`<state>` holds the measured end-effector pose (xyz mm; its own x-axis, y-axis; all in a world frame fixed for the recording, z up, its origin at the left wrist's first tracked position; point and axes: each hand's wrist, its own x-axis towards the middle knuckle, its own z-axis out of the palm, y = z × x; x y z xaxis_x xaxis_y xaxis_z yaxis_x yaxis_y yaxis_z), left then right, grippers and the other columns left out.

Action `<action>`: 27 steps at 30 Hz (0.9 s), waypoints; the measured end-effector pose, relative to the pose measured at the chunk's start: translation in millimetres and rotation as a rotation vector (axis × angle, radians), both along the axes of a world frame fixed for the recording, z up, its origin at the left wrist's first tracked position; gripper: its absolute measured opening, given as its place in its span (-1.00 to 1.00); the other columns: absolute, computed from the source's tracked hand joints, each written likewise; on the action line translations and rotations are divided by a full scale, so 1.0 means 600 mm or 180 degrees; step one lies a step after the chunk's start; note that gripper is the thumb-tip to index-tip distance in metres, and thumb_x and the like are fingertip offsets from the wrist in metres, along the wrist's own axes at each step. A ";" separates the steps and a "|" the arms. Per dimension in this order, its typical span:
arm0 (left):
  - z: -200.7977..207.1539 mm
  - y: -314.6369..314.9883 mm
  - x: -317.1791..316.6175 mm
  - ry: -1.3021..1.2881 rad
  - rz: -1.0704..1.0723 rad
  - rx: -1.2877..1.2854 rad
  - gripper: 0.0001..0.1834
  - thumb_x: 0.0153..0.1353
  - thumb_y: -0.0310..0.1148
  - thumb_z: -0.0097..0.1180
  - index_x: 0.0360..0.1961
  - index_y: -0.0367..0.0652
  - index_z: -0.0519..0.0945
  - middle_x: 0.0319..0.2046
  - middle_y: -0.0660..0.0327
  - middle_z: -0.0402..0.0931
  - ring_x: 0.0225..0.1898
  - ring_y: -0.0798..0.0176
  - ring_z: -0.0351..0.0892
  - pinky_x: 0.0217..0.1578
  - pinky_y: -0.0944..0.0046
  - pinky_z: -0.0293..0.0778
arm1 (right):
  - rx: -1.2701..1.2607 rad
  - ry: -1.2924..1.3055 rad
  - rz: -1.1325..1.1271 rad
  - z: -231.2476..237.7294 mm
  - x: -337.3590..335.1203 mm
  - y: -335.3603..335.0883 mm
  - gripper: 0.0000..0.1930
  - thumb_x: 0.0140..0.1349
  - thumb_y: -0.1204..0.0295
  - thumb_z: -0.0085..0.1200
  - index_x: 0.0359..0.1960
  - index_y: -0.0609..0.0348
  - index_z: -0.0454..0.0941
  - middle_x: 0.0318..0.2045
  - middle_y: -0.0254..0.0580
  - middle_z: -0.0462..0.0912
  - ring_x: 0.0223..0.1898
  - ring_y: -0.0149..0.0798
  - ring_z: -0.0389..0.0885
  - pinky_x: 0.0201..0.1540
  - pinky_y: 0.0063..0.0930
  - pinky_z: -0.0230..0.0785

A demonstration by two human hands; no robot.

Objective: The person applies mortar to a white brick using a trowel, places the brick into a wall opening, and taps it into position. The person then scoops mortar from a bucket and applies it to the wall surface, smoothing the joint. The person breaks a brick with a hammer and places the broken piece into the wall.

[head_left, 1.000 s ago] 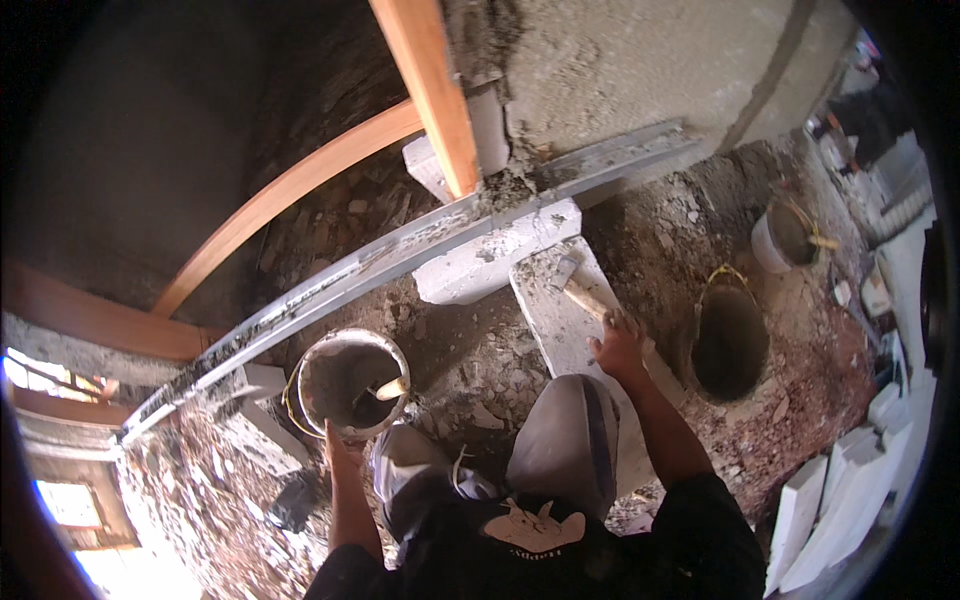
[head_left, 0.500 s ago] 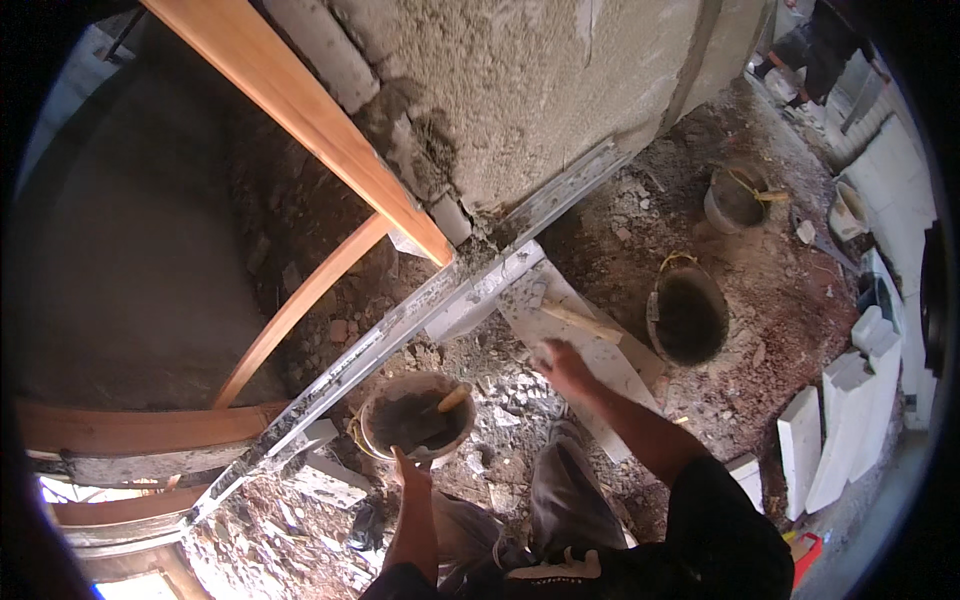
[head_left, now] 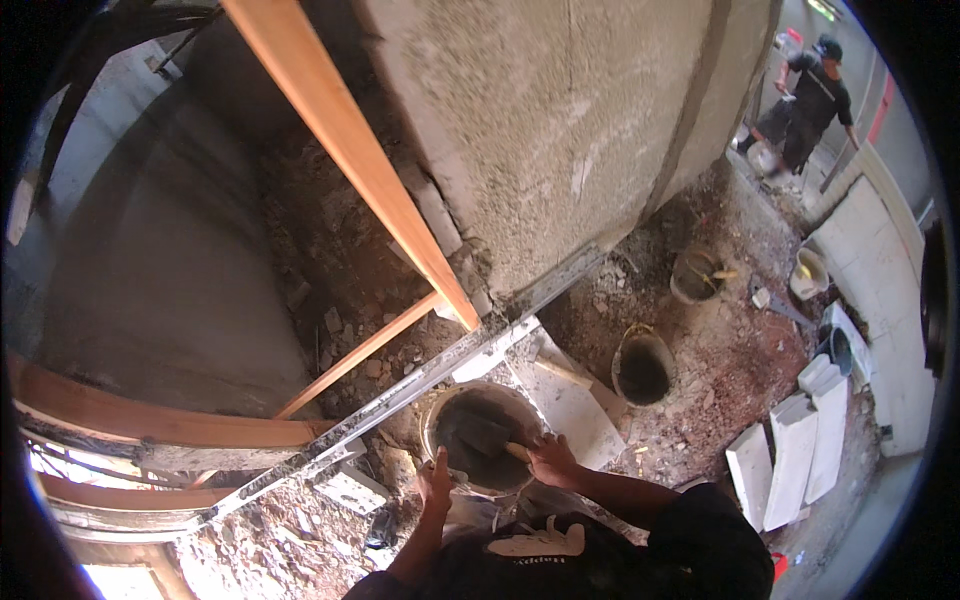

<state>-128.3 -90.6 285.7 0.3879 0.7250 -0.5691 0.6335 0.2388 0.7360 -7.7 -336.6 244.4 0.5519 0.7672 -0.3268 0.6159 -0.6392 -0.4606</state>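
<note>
A round bucket (head_left: 430,416) of wet grey mortar (head_left: 468,462) is directly in front of me, close to the long metal-edged straight bar. A trowel lies in it, its grey blade (head_left: 478,434) on the mortar and its wooden handle (head_left: 517,452) pointing to the right rim. My left hand (head_left: 436,484) is closed on the bucket's near left rim, thumb upward. At the right rim my right hand (head_left: 554,462) is closed on the edge, right by the handle's end. Whether it also touches the handle, I cannot tell.
A long bar (head_left: 400,390) crosses the rubble below a plastered wall (head_left: 520,130). Orange wooden beams (head_left: 350,150) slant at left. Right of me are a pale board (head_left: 575,415), a dark-filled bucket (head_left: 643,368), another bucket (head_left: 697,274) and white slabs (head_left: 790,450). A person (head_left: 805,105) stands far right.
My right hand has come from over the pale board to the bucket's right rim. The bucket has shifted rightward, nearer the board. My view has tilted, bringing the other person further into sight.
</note>
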 end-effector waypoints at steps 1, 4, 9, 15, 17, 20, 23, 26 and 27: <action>0.016 0.005 -0.006 -0.0098 -0.0118 0.0003 -0.42 0.25 0.12 0.21 -0.43 -0.31 0.61 -0.65 0.21 0.47 -0.65 0.32 0.46 -0.70 0.25 0.39 | 0.0298 -0.0228 0.0023 0.023 0.004 0.003 -0.37 0.21 0.12 0.19 0.26 0.14 0.36 0.01 0.11 0.49 0.10 0.13 0.45 -0.01 0.22 0.34; 0.117 0.001 0.011 0.0008 -0.0434 0.0259 -0.34 0.25 0.19 0.17 -0.55 -0.32 0.57 -0.73 0.17 0.41 -0.67 0.25 0.43 -0.61 0.14 0.38 | 0.0544 -0.0240 0.0147 0.057 0.008 0.016 -0.52 0.21 0.19 0.15 0.14 0.12 0.50 -0.24 0.12 0.58 -0.11 0.10 0.58 -0.12 0.08 0.43; 0.208 0.044 0.036 0.0126 -0.1057 0.0696 -0.27 0.22 0.27 0.10 -0.52 -0.34 0.65 -0.73 0.06 0.52 -0.54 0.12 0.62 -0.37 0.04 0.49 | 0.0590 0.1419 -0.0387 0.122 0.073 0.061 -0.58 -0.06 0.13 0.25 -0.48 0.35 0.56 -0.56 0.05 0.62 -0.45 -0.10 0.65 -0.36 -0.11 0.46; 0.193 0.159 0.011 0.0513 -0.2053 -0.0344 -0.15 0.17 0.31 0.11 0.24 -0.19 0.47 0.05 0.01 0.59 0.26 0.06 0.38 0.34 -0.08 0.16 | 0.0022 0.0476 0.0008 0.279 0.018 0.109 -0.40 0.09 0.16 0.16 0.05 0.42 0.42 -0.27 0.29 0.67 -0.20 0.22 0.68 -0.16 0.13 0.50; 0.164 0.164 0.007 0.0125 -0.1687 0.0334 -0.22 0.18 0.34 0.07 0.08 -0.20 0.51 -0.09 0.01 0.57 0.06 0.00 0.47 0.14 -0.06 0.28 | -0.0134 0.0656 -0.0245 0.333 -0.014 0.161 -0.43 0.12 0.14 0.10 0.07 0.34 0.44 -0.27 0.29 0.67 -0.19 0.24 0.67 -0.13 0.12 0.50; 0.292 0.095 0.047 -0.0018 -0.2115 0.1027 -0.25 0.12 0.35 0.11 -0.21 -0.27 0.67 -0.43 -0.12 0.66 -0.21 -0.17 0.69 -0.12 -0.08 0.51 | -0.0271 0.0492 -0.0267 0.243 -0.034 0.128 -0.47 0.14 0.13 0.05 0.06 0.24 0.49 -0.26 0.24 0.68 -0.16 0.24 0.67 -0.12 0.10 0.50; 0.287 0.119 0.044 -0.0755 -0.1666 0.1349 -0.45 0.16 0.07 0.24 -0.09 -0.23 0.68 -0.36 -0.09 0.67 -0.21 -0.13 0.66 -0.12 -0.01 0.50 | 0.0045 0.0083 0.0440 0.221 -0.017 0.129 -0.49 0.12 0.12 0.07 0.04 0.20 0.52 -0.26 0.17 0.69 -0.20 0.22 0.68 -0.17 0.11 0.51; 0.280 0.118 0.041 -0.0985 -0.1413 0.1375 -0.49 0.19 -0.01 0.26 -0.06 -0.27 0.66 -0.20 -0.11 0.66 -0.06 -0.13 0.61 0.00 -0.02 0.42 | -0.0356 0.0314 0.0038 0.305 0.015 0.128 -0.48 0.09 0.11 0.11 0.01 0.21 0.52 -0.24 0.18 0.68 -0.21 0.22 0.68 -0.16 0.14 0.50; 0.277 0.108 0.042 -0.0981 -0.1356 0.1458 -0.49 0.21 -0.01 0.24 -0.08 -0.28 0.66 -0.23 -0.12 0.66 -0.12 -0.08 0.62 -0.05 0.00 0.43 | -0.0421 0.0356 0.0062 0.326 0.014 0.123 -0.48 0.09 0.11 0.11 0.01 0.21 0.52 -0.22 0.20 0.67 -0.18 0.22 0.67 -0.13 0.13 0.49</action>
<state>-103.3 -25.5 451.9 0.7866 0.6145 -0.0605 0.3491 -0.3617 0.8645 0.8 -263.0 440.1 0.4919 0.7236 -0.4842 0.5784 -0.6873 -0.4394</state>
